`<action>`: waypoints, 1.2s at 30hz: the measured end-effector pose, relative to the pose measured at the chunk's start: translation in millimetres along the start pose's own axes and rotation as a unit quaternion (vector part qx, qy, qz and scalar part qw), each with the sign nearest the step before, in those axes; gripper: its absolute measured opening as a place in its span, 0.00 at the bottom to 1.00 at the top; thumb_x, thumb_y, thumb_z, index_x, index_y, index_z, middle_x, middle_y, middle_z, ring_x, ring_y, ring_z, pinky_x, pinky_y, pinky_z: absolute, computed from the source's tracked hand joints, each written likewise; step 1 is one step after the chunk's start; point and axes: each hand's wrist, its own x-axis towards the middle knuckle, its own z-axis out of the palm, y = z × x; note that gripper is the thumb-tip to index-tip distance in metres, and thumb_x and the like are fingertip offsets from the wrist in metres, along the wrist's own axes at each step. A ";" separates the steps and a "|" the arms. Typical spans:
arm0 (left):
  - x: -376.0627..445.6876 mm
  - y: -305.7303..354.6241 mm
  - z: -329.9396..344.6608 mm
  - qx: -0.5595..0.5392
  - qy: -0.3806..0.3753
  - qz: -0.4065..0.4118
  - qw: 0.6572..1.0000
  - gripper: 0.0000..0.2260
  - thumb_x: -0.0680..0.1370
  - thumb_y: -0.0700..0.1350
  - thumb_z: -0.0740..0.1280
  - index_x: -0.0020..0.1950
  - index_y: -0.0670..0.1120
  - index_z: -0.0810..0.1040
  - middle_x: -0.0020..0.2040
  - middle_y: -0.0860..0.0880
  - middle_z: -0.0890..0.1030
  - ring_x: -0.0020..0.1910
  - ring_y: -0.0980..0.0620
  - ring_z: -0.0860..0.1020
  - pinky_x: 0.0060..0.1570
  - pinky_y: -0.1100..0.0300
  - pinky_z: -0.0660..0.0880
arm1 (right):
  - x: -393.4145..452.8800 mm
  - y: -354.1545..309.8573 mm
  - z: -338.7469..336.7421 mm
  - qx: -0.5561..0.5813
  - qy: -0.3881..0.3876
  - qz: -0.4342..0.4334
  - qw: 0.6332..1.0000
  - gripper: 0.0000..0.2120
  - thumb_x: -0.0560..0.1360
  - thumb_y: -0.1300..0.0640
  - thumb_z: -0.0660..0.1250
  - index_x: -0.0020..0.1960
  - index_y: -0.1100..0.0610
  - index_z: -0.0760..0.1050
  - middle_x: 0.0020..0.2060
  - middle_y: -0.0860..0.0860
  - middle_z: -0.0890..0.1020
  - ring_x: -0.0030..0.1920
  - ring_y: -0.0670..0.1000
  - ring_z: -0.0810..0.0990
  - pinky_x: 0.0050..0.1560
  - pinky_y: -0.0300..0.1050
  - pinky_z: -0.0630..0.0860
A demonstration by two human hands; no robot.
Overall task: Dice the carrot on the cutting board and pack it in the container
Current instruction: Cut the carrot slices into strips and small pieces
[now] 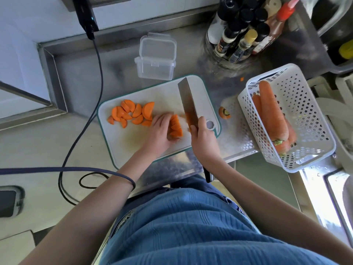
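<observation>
A white cutting board (124, 146) with a teal rim lies on the steel counter. Several half-moon carrot slices (131, 112) are heaped at its left. My left hand (159, 131) holds a sliced carrot piece (175, 128) down on the board, fingers curled over it. My right hand (202, 136) grips the handle of a cleaver (188, 101), whose blade stands just right of the carrot piece. A clear plastic container (154, 67) with its lid hinged back stands beyond the board, nothing inside it.
A white perforated basket (305, 104) with whole carrots (271, 111) sits at the right. A carrot top (224, 112) lies beside the board. Sauce bottles (244, 29) stand at the back right. A dark cable (91, 115) runs down the left.
</observation>
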 end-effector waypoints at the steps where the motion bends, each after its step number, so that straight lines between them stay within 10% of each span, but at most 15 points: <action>1: 3.2 1.0 0.4 0.008 -0.001 -0.007 1.000 0.35 0.63 0.47 0.79 0.64 0.36 0.71 0.58 0.38 0.76 0.57 0.37 0.72 0.58 0.47 0.70 | -0.4 -0.6 0.0 0.003 -0.003 0.002 1.000 0.08 0.83 0.55 0.51 0.56 0.60 0.62 0.35 0.57 0.77 0.32 0.59 0.74 0.30 0.47 0.67; 36: -3.0 -11.4 -18.4 -0.018 -0.024 0.037 0.999 0.21 0.66 0.46 0.77 0.55 0.39 0.76 0.51 0.44 0.78 0.53 0.46 0.72 0.53 0.58 0.69 | -20.4 -20.1 43.6 -0.079 0.012 0.057 0.995 0.04 0.83 0.58 0.50 0.55 0.58 0.60 0.30 0.53 0.71 0.31 0.59 0.74 0.28 0.47 0.67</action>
